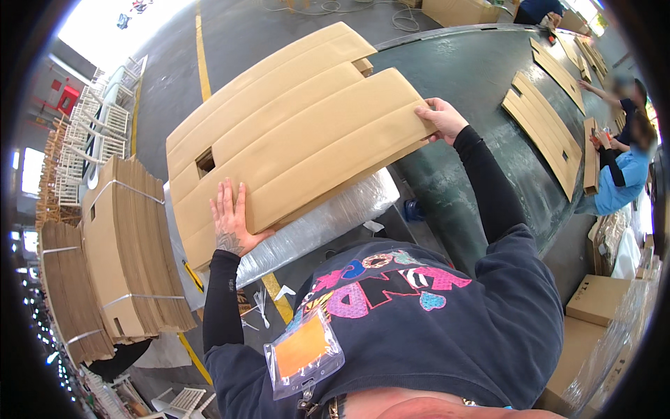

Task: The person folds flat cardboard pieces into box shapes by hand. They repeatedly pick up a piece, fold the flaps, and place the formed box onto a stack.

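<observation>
In front of me lies a stack of flat creased cardboard sheets [300, 133], brown, with a square cut-out near the left end and a notch at the far right edge. The stack rests on a block wrapped in clear plastic film [328, 223]. My left hand [234, 222] lies flat with fingers spread on the near left part of the top sheet. At the right end, my right hand [442, 120] grips the sheet's corner, thumb on top and fingers curled beneath. How many sheets it pinches is hidden.
Strapped bundles of cardboard [129, 244] stand at left, before stacked white chairs [84, 146]. A long dark green table [460, 77] runs to the right, bearing cardboard pieces [548, 133]. Co-workers, one in a blue shirt [624, 181], handle cardboard there. Boxes [597, 300] sit lower right.
</observation>
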Motion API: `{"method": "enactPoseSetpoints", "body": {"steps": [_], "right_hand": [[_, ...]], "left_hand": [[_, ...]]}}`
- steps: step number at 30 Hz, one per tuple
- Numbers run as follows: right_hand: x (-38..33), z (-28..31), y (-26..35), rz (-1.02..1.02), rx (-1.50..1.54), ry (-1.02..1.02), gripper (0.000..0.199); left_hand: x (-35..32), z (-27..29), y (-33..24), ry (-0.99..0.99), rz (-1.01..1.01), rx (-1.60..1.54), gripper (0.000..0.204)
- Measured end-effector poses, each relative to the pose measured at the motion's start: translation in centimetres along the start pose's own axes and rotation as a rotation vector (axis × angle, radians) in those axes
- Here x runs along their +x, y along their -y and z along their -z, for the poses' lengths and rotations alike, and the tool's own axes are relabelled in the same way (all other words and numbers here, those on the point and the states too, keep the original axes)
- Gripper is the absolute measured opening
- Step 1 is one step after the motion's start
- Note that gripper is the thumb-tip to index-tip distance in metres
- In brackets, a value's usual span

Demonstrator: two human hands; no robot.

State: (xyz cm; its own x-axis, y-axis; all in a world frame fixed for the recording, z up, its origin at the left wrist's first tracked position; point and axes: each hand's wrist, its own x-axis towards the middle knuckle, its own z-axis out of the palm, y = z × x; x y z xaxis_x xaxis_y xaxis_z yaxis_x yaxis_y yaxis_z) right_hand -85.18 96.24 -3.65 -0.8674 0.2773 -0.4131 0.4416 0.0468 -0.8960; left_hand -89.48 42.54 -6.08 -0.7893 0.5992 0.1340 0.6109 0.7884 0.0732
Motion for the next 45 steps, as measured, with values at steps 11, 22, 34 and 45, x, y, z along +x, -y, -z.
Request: {"method": "enactPoseSetpoints", "body": {"steps": [11, 22, 34, 45], "right_hand": [[-2.8, -3.0, 0.1, 0.807, -0.985, -0.419, 0.088], [-7.4, -14.7, -3.9, 1.211, -1.317, 0.009, 0.052], [-2.0, -16.8, 2.7, 0.648, -1.455, 0.731, 0.026], [4.0, -37.7, 3.8, 1.472, -1.037, 0.392, 0.059]], "left_hand": [[-2.4, 1.0, -2.3, -0.094, 0.047, 0.42, 0.059], [-8.2, -0.9, -5.0, -0.198, 0.025, 0.182, 0.06], [-3.6, 1.6, -2.4, 0.17, -0.022, 0.001, 0.01], [-5.9, 4.8, -6.0, 0.242, -0.227, -0.041, 0.01]]}}
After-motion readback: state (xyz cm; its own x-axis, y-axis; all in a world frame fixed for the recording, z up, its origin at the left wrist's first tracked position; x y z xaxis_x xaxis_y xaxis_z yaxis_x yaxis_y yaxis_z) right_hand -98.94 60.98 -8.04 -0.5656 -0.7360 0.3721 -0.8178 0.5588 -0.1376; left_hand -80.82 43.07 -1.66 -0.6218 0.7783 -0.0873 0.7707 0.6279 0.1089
